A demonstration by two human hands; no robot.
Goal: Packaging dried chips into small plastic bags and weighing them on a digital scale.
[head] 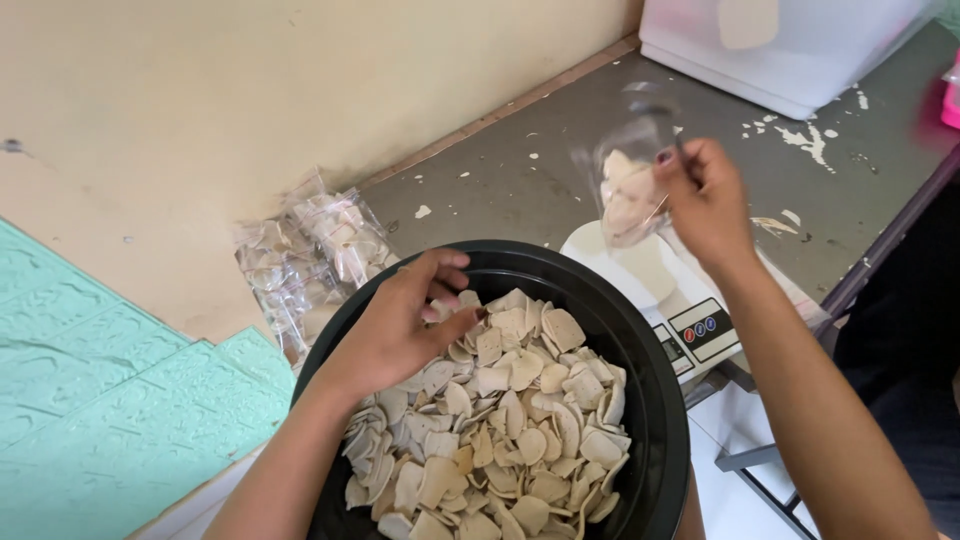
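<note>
A large black tub (655, 400) in front of me holds several pale, flat raw crackers (505, 420). My left hand (400, 325) rests inside it at the upper left, fingers closed on a few crackers. My right hand (708, 205) is raised above a white digital kitchen scale (665, 290), pinching the top of a clear plastic bag (630, 190) partly filled with crackers. The bag is blurred by motion and hangs just over the scale's platform.
Several filled clear bags (310, 260) lie piled against the beige wall (250, 100) on the left. A white plastic container (790, 50) stands at the back of the grey, paint-flecked table (520, 170). Teal embossed panelling (110, 400) covers the lower left.
</note>
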